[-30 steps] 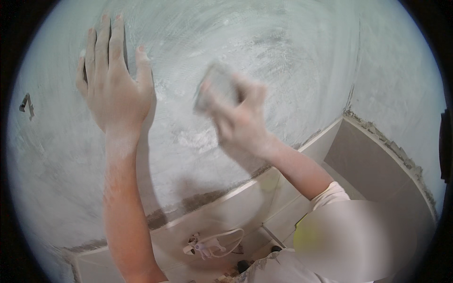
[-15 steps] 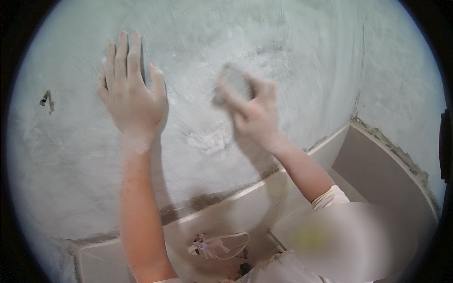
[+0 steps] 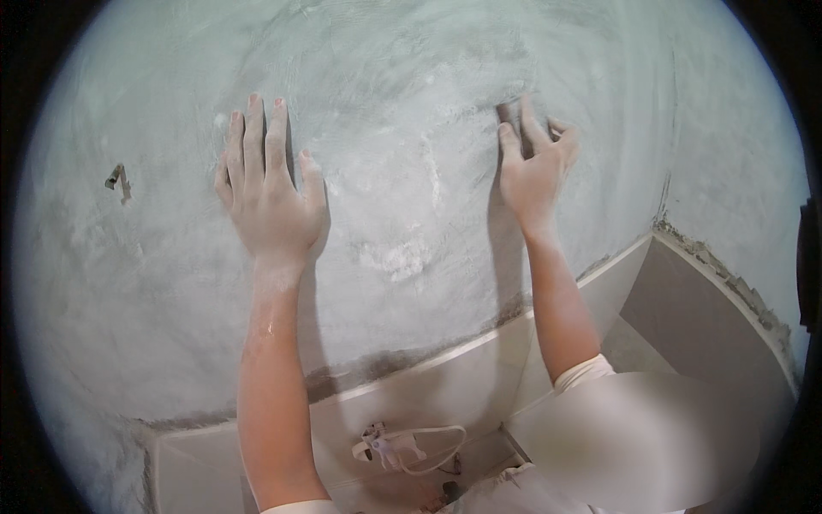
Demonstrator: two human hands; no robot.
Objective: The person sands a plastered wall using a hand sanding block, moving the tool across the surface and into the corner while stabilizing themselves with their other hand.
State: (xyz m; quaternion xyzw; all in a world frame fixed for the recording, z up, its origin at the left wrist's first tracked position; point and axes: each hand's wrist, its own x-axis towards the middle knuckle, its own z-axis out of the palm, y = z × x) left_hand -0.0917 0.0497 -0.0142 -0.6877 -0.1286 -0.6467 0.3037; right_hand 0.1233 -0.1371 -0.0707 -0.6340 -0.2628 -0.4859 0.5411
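Before me is a grey-green plastered surface (image 3: 377,197) with white powdery patches. My left hand (image 3: 272,193) lies flat on it, fingers straight and spread, holding nothing. To the right, my right hand (image 3: 538,171) grips a small grey sanding block (image 3: 507,113) against the plaster. Fingers and thumb cover most of the block, so only its dark edge shows. Pale dust coats both hands up to the wrists.
Light tiles (image 3: 428,377) border the plaster below, along a rough, broken edge. A small metal stub (image 3: 117,178) sticks out at the left. Low in the middle hangs a white fixture (image 3: 390,447) with a looped hose. A blurred pale shape (image 3: 634,437) fills the lower right.
My right hand has swept the sanding block up and to the right across the plaster. The view has shifted slightly, while my left hand stays flat on the surface.
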